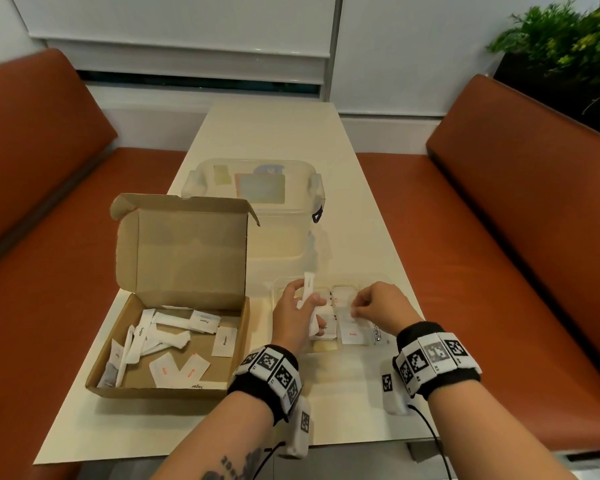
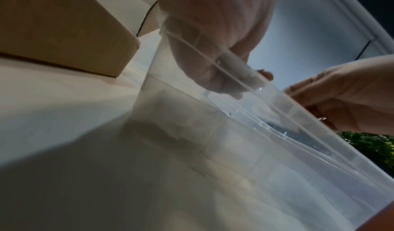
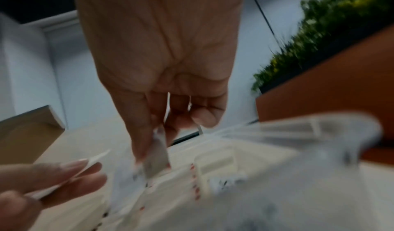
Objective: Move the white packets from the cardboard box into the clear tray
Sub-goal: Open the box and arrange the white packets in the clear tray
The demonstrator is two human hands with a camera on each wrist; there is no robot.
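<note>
Packets (image 1: 174, 337): roughly ten loose in cardboard box (image 1: 125, 386), several already in clear tray (image 1: 278, 284). Left hand (image 1: 293, 315) over tray, fingers curled round one long packet (image 1: 308, 289). Right hand (image 1: 381, 306) beside it, fingertips pinching one small packet (image 3: 156, 157).

Head view evenly lit and sharp, edges bowed; both wrist views dim, close and motion-blurred.
</note>
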